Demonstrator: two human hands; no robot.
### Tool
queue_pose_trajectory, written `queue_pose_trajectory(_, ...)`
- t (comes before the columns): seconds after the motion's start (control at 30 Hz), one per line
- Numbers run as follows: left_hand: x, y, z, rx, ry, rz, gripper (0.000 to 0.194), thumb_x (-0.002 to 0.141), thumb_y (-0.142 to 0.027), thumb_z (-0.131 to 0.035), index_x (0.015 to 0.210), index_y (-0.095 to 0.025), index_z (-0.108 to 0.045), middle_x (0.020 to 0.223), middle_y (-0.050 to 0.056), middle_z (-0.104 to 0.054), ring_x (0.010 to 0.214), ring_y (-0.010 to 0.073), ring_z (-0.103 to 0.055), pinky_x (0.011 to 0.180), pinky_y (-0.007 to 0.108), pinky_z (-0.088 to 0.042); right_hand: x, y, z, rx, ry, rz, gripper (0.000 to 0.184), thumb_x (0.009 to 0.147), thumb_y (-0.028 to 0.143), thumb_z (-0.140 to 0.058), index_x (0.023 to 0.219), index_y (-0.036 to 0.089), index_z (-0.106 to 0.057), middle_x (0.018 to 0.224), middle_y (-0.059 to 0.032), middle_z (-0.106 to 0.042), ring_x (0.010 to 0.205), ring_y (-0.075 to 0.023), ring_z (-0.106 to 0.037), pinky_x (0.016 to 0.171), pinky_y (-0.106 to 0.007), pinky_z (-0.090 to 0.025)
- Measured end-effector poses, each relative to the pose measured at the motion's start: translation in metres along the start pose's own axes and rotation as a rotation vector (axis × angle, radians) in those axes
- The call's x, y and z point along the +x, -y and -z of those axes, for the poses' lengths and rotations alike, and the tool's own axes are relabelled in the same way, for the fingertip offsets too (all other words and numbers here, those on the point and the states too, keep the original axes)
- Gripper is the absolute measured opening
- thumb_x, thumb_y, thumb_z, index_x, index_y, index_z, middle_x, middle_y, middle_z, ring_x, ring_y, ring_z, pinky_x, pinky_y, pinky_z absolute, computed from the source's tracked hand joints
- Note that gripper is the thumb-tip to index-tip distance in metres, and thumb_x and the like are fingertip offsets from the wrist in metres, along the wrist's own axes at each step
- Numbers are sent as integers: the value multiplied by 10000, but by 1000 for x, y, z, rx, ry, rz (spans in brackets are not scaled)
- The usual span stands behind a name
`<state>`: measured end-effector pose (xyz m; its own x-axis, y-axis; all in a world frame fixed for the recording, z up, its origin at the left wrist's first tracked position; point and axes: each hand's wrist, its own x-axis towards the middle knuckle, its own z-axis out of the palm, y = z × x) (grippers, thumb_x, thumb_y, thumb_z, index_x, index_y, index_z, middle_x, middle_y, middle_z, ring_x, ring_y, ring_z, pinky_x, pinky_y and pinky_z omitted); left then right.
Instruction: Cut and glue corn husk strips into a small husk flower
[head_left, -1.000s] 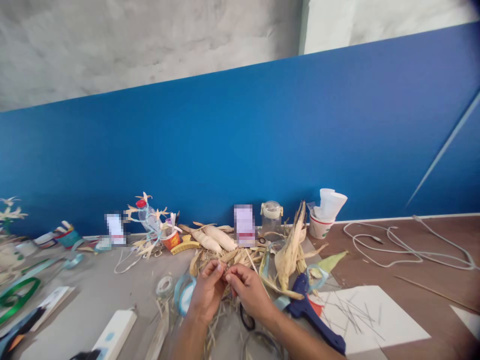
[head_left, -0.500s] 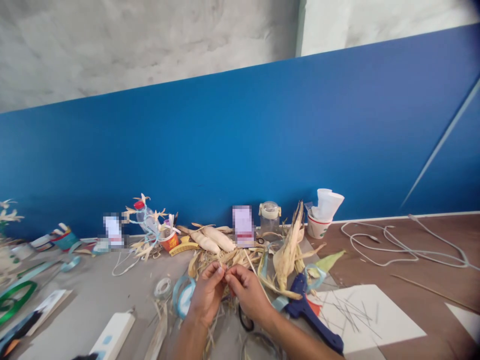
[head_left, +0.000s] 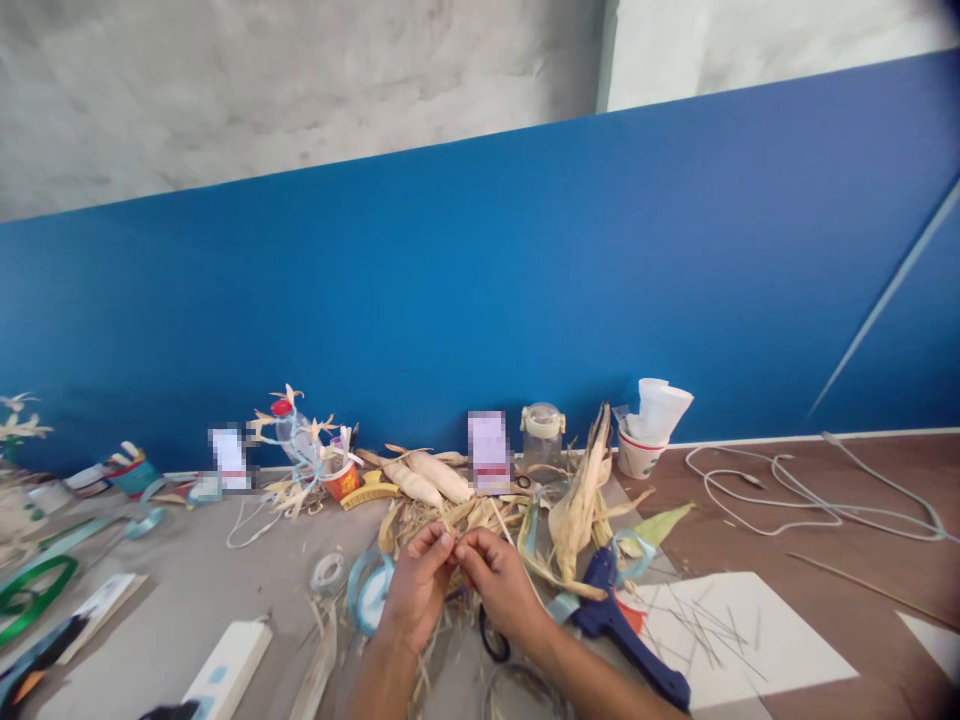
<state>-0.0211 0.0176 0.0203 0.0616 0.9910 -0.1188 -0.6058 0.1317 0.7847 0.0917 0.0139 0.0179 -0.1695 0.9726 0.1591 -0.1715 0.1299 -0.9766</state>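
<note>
- The left hand (head_left: 421, 580) and right hand (head_left: 499, 585) are together over the counter (head_left: 270, 585), fingertips meeting, thumbs and forefingers clamped on a small piece (head_left: 448, 532).
- That piece sits between the fingertips, mostly hidden, too small to tell its shape.
- Husks (head_left: 480, 515) lie heaped just beyond the hands, with two pale, plump bundles (head_left: 435, 478) on the heap's far side.
- A tall dry husk (head_left: 577, 515) leans up to the right of the heap.
- A blue glue gun (head_left: 626, 635) lies to the right of the right hand, beside white paper (head_left: 787, 640) scattered with thin dark sticks (head_left: 701, 625).
- Left of the left hand are a blue ribbon roll (head_left: 373, 597) and, farther out, a tape roll (head_left: 328, 571).
- A yellow comb (head_left: 371, 491) lies beside a red cup (head_left: 344, 483).
- A lidded jar (head_left: 543, 440) and a white cup (head_left: 640, 457) stand near the blue panel (head_left: 465, 290).
</note>
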Motion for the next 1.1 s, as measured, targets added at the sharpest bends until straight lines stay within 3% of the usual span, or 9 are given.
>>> queue_pose_trajectory(1.1,-4,-1,-11,44,-10,7,234,583,-260,-801,642,-150,-604,562,-26,-561,513,92,-492,485,210,-394,-2,-7,-1,10,-53,26,241,793,369,-505,632,189,-488,535,51,-420,516,-106,-375,522,-225,-334)
